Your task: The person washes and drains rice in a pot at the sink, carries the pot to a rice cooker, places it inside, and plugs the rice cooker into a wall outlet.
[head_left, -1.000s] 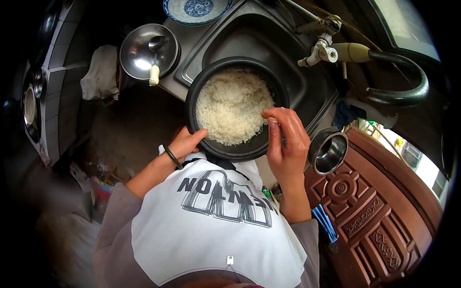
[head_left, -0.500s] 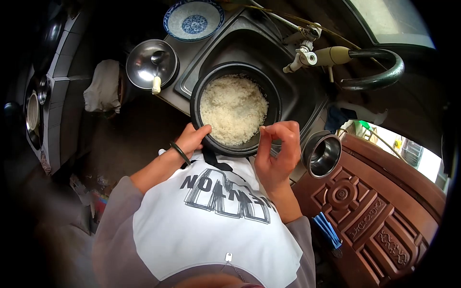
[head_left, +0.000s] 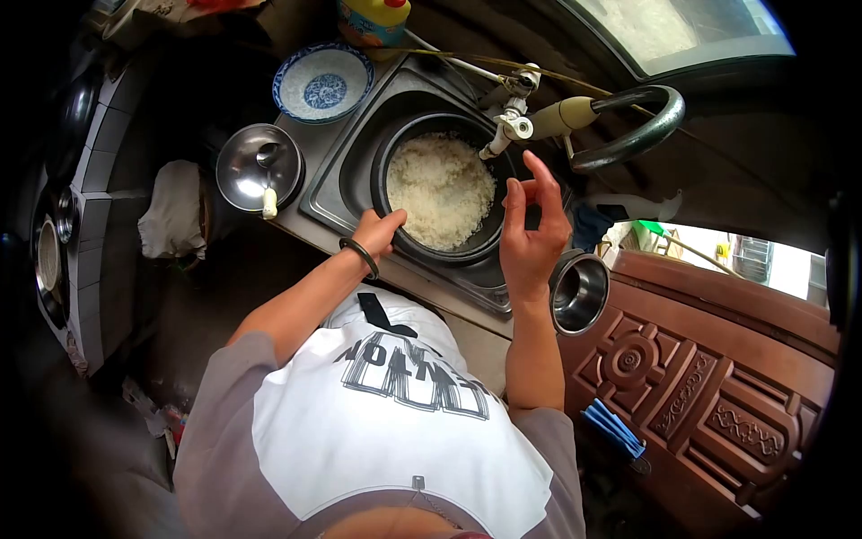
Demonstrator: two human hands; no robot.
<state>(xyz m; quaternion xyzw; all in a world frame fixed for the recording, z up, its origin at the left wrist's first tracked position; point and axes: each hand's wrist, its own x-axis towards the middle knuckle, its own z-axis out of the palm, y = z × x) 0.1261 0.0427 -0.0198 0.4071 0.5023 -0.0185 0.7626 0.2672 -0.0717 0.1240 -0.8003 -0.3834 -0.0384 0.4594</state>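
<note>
A dark round pot (head_left: 381, 180) sits in the metal sink (head_left: 325, 190), with white rice (head_left: 440, 193) covering its bottom. My left hand (head_left: 377, 234) grips the near left rim, thumb over the edge and fingers out of sight beneath. To the right of the pot, my right hand (head_left: 536, 225) is raised and holds nothing. Its index finger points up, the thumb stands apart, and the other fingers curl. Just beyond that hand is the white tap (head_left: 512, 126), whose spout reaches over the pot's far right rim.
Left of the sink stand a steel bowl (head_left: 235, 171) with a spoon (head_left: 268, 180) and a blue-patterned bowl (head_left: 323, 90). A yellow bottle (head_left: 375, 25) is behind. A steel container (head_left: 579, 292) stands at the right, beside a carved brown door (head_left: 682, 377). A curved pipe (head_left: 628, 157) juts out near the tap.
The pot has moved away from my body, from over the sink's near edge into the sink. My right hand has risen towards the tap, its pinch opened. The view has shifted too.
</note>
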